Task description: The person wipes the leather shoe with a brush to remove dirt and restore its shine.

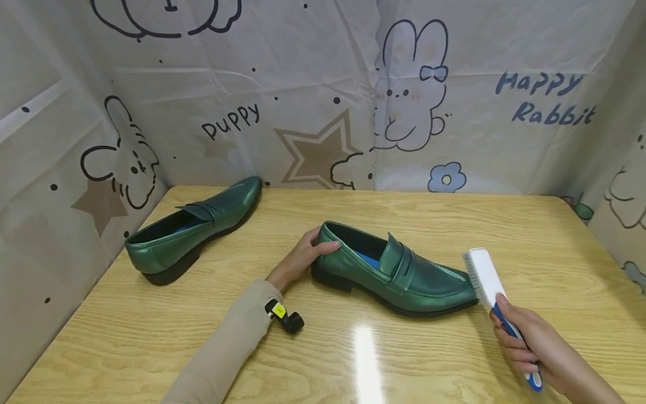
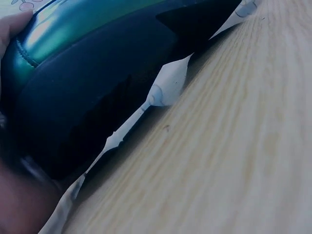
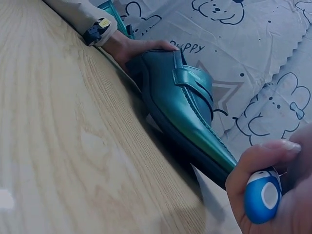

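A green penny loafer (image 1: 434, 292) with a black sole points its toe to the right. My left hand (image 1: 303, 255) grips its heel, the thumb lying over the side at the opening; the other fingers are hidden behind. In the left wrist view, a thin gap shows between the loafer's sole (image 2: 97, 92) and the tabletop. My right hand (image 1: 532, 342) holds a white-and-blue scrub brush (image 1: 487, 272) by its handle, bristles facing left against the toe. From the right wrist, the blue handle end (image 3: 262, 199) pokes out of the fist.
A matching green loafer (image 1: 222, 216) stands at the back left of the wooden table (image 1: 252, 359), its toe near the back wall. Cartoon-printed cloth (image 1: 313, 73) walls in the back and both sides. A black wrist device (image 1: 287, 320) hangs at the left cuff.
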Available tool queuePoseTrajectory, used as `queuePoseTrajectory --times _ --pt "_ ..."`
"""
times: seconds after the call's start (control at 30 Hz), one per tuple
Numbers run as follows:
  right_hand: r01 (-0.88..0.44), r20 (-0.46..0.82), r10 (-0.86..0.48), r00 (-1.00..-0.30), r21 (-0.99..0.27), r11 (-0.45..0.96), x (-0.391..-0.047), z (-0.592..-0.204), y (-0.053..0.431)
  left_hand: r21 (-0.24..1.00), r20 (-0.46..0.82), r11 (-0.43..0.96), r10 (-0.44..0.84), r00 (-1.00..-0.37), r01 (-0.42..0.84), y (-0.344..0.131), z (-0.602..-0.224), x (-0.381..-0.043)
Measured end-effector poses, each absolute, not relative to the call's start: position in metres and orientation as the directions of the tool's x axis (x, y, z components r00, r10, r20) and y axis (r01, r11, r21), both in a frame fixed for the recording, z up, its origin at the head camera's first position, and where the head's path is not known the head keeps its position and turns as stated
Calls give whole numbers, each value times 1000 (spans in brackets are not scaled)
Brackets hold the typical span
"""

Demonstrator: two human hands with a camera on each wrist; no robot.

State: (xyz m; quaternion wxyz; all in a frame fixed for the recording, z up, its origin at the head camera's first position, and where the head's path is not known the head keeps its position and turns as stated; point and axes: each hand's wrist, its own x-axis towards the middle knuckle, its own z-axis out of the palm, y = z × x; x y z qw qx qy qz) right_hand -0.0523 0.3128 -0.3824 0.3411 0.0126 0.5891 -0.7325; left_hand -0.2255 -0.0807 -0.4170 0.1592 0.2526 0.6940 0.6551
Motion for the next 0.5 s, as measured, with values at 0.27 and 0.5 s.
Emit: queuePoseTrajectory --times 0.27,0.5 --pt "500 -418 -474 -775 -864 -55 -52 -383 311 990 117 -5 606 -787 143 -84 -422 -225" --pt "567 -482 -442 -756 -820 -75 -28 -393 303 986 127 13 590 -798 166 -83 -415 -221"
